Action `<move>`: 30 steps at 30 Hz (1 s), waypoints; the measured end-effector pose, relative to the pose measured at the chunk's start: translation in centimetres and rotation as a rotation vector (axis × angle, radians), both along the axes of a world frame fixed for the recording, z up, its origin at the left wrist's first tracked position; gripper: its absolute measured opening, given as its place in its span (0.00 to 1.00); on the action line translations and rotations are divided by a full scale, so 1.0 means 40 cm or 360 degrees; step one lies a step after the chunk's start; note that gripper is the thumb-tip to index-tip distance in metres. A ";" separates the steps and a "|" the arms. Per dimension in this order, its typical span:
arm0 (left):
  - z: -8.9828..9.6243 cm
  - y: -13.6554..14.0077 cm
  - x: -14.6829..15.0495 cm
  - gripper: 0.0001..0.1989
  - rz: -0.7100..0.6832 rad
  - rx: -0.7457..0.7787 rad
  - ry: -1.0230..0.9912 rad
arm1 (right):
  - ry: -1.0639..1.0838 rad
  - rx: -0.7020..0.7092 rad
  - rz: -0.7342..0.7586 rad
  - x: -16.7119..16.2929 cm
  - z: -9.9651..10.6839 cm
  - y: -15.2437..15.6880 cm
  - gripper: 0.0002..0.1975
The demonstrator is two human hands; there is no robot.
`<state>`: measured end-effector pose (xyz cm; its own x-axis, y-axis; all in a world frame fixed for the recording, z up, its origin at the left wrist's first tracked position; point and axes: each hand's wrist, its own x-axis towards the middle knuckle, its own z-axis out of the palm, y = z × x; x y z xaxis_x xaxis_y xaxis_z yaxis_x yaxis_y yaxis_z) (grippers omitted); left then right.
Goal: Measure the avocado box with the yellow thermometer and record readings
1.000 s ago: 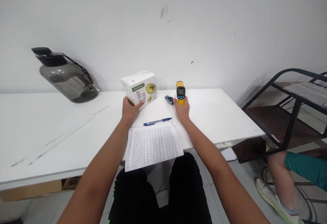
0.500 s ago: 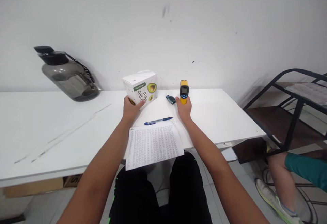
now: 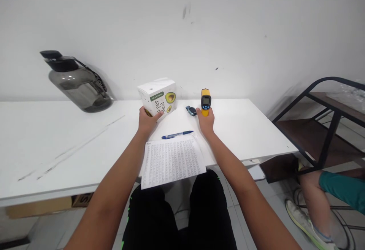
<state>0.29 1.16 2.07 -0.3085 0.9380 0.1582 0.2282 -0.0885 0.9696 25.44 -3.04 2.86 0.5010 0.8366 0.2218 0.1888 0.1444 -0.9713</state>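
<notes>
My left hand (image 3: 147,122) is wrapped round the lower part of a white carton (image 3: 156,94) with avocado pictures, its thumb across the printed front. The carton tilts a little. In my right hand (image 3: 205,124) is a yellow and black infrared thermometer (image 3: 205,100), held upright by its handle, the small screen facing me. A dark wristwatch (image 3: 191,110) lies just left of that hand. Nearer to me a blue pen (image 3: 177,134) rests above a printed sheet of paper (image 3: 173,162), which hangs over the table's front edge.
A large grey water bottle (image 3: 81,84) with a black lid stands at the left against the wall. The white table (image 3: 71,143) runs along that wall. On the right are a dark metal rack (image 3: 325,140) and another person's leg (image 3: 316,198). Below the table sits a cardboard box (image 3: 42,206).
The whole view has shifted very slightly. Both hands keep their hold on the carton and the thermometer, with no clear movement.
</notes>
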 end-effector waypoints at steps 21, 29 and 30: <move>0.016 -0.011 0.012 0.37 0.0002 -0.0010 -0.0057 | -0.0256 -0.0394 -0.0006 0.017 0.010 0.000 0.36; -0.003 0.002 0.007 0.38 -0.0040 0.0032 -0.0110 | -0.1203 -0.0746 -0.0115 0.056 0.011 0.001 0.29; -0.003 0.003 0.007 0.38 -0.0038 0.0036 -0.0112 | -0.1265 -0.0765 -0.0124 0.058 0.008 0.001 0.29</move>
